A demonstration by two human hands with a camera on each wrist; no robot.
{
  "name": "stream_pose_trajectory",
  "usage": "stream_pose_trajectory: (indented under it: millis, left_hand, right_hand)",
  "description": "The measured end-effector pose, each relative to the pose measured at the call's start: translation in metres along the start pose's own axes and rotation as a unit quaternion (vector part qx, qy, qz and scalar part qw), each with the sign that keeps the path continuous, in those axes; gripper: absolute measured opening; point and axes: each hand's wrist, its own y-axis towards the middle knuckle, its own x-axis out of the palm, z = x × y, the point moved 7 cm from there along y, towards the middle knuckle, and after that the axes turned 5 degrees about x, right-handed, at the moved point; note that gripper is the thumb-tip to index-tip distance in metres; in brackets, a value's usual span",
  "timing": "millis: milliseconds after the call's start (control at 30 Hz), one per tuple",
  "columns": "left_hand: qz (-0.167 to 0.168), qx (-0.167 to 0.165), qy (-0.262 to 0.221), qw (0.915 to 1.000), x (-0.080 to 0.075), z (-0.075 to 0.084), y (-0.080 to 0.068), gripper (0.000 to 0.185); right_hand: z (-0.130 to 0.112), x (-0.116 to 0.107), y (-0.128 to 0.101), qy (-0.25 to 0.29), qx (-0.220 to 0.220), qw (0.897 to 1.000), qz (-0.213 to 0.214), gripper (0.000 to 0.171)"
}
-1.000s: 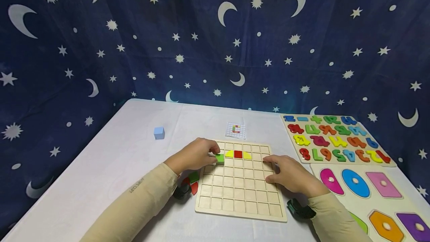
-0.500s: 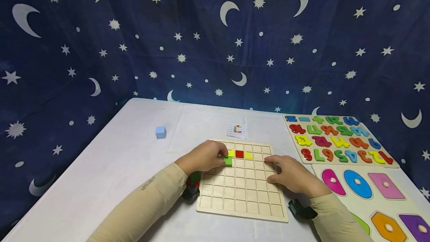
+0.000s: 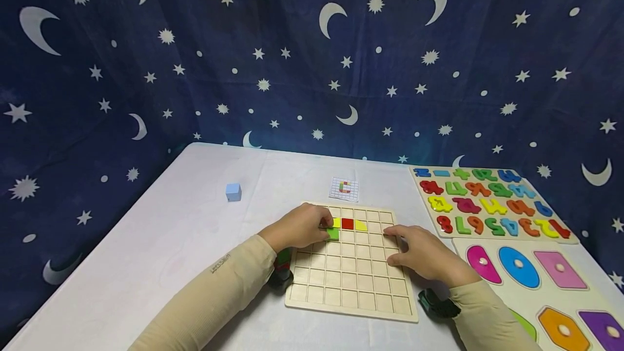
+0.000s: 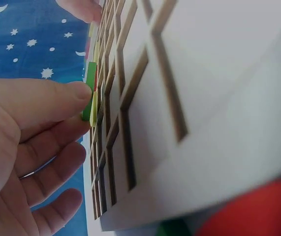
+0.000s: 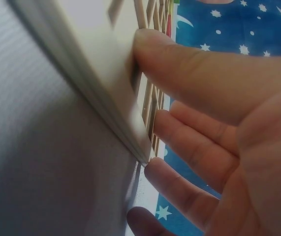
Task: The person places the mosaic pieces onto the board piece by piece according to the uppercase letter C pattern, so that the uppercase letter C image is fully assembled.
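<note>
A wooden grid board (image 3: 356,286) lies on the table. In its upper rows sit a red square tile (image 3: 347,223) and yellow tiles (image 3: 361,225) on either side of it. My left hand (image 3: 303,226) pinches a green square tile (image 3: 333,234) between thumb and fingers, just below the left yellow tile. The left wrist view shows that green tile (image 4: 89,91) edge-on, close over the grid. My right hand (image 3: 421,253) rests on the board's right edge, its thumb (image 5: 162,49) and fingertips touching the wood, holding no tile.
Red and green pieces (image 3: 283,258) lie left of the board, partly hidden by the left wrist. Behind the board is a small printed pattern card (image 3: 344,189). A blue cube (image 3: 233,192) stands farther left. A number puzzle (image 3: 492,205) and a shape puzzle (image 3: 526,297) fill the right side.
My left hand has carried the green tile right, from the board's left column to below the left yellow tile. The right hand stays at the board's edge.
</note>
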Motion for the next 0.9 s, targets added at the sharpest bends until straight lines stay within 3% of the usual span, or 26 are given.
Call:
stream_pose_trajectory:
  millis: [900]
  left_hand:
    - [-0.02, 0.004, 0.029, 0.9994, 0.0046, 0.0009, 0.0086, 0.018]
  right_hand:
    - [0.0008, 0.001, 0.0002, 0.003, -0.004, 1.0, 0.005, 0.063]
